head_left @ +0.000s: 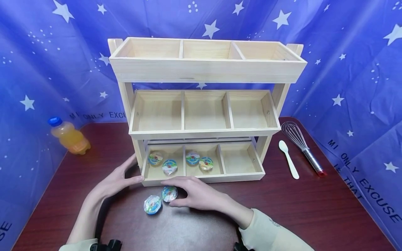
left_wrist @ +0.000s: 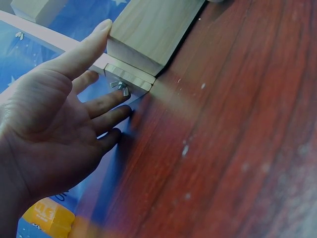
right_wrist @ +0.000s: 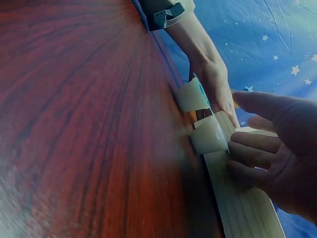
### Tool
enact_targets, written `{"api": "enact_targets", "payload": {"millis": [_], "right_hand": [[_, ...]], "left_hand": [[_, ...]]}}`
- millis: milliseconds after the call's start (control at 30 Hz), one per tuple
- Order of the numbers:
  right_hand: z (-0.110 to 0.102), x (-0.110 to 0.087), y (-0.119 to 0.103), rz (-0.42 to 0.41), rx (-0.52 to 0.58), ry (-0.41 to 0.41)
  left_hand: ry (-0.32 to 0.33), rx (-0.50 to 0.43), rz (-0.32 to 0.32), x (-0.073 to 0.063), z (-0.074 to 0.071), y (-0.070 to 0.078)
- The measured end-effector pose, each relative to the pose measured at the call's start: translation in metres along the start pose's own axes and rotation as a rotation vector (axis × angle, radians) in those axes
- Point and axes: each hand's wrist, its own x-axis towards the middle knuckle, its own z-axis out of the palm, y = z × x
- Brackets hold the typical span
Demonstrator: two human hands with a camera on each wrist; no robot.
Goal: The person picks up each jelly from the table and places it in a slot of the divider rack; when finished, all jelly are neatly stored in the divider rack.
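My left hand (head_left: 113, 180) is at the lower left corner of a wooden three-tier rack (head_left: 204, 71), its thumb tip against the bottom bin's corner. In the left wrist view its fingers lie loosely extended by the rack's foot and a wing nut (left_wrist: 120, 87). My right hand (head_left: 201, 193) reaches over a jelly cup (head_left: 170, 194) on the table, thumb and fingers spread apart beside it. A second jelly cup (head_left: 152, 204) sits just left of that one. In the right wrist view both pale cups (right_wrist: 208, 136) stand before the bin's front board.
The bottom bin's left compartment holds two jelly cups (head_left: 170, 167); its middle one holds two more (head_left: 206, 163). A bottle of orange drink (head_left: 70, 137) stands at left. To the right lie a white spoon (head_left: 289, 160) and a whisk (head_left: 303, 146). Blue starry cloth (head_left: 345, 87) surrounds the table.
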Motion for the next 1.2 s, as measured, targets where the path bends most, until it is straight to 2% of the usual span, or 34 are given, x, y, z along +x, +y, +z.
{"api": "enact_targets", "payload": {"millis": [467,833,1200], "right_hand": [[0.0019,0.0000,0.0010,0.016,0.008,0.000],[0.0033,0.0014,0.0027,-0.013,0.000,0.006],[0.0038,0.0018,0.0045,-0.003,0.016,0.013]], "left_hand": [[0.000,-0.015,0.011,0.0009,0.0012,0.0005],[0.002,-0.002,0.002,0.0002,0.0007,0.0007],[-0.001,0.003,-0.003,0.0002,0.0003,0.0009]]}}
